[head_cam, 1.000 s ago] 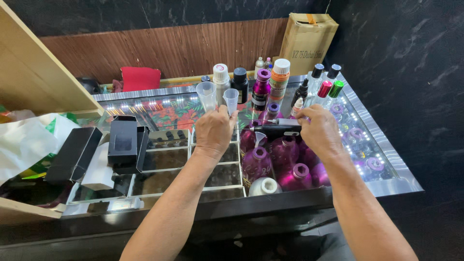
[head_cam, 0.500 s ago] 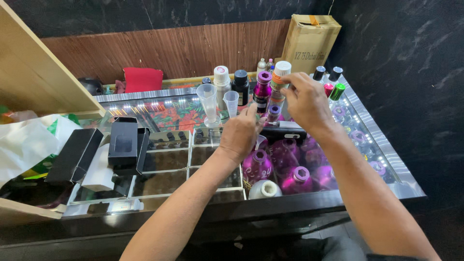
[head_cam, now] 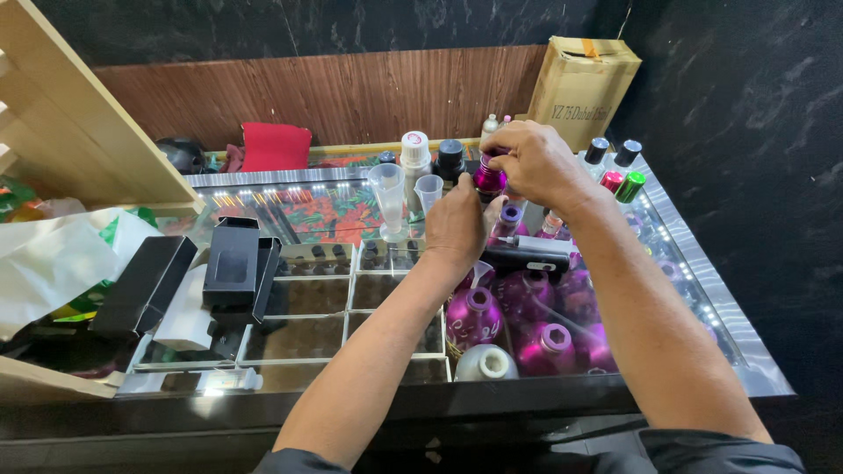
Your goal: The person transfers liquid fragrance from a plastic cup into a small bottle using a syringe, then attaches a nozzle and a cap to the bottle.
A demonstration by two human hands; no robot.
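While both hands work above the counter, the scene reads from near to far as follows.

Near edge: the dark front lip of the glass counter (head_cam: 527, 399) runs across the bottom; both forearms cross it, left and right of centre.
Near compartments: open square cells of the divided tray (head_cam: 299, 338) lie bare to the left of the left forearm, giving free room there.
Near containers: a silver bottle (head_cam: 485, 362) and several purple bottles (head_cam: 474, 318) stand crowded together between the forearms, necks up, most uncapped; contents cannot be told.
Left side: black boxes (head_cam: 230, 266) and white paper (head_cam: 53, 268) lie beside the tray.
Left hand (head_cam: 457, 224): raised just below the small bottle, fingers curled toward its base; whether it grips cannot be told.
Right hand (head_cam: 536, 162): closed from above over the top of the small purple bottle (head_cam: 488, 179).
Small purple bottle: held in the air over the counter's middle, long axis roughly upright, top hidden under the fingers.
Middle containers: two clear measuring cups (head_cam: 388, 195) stand upright just left of the hands, apparently empty.
Far row: capped bottles (head_cam: 414, 158), white and black on top, stand behind the cups; more with red and green caps (head_cam: 622, 183) stand near the right edge.
Far edge: a cardboard box (head_cam: 581, 88) and a red cushion (head_cam: 275, 147) rest against the wooden back panel (head_cam: 351, 92).
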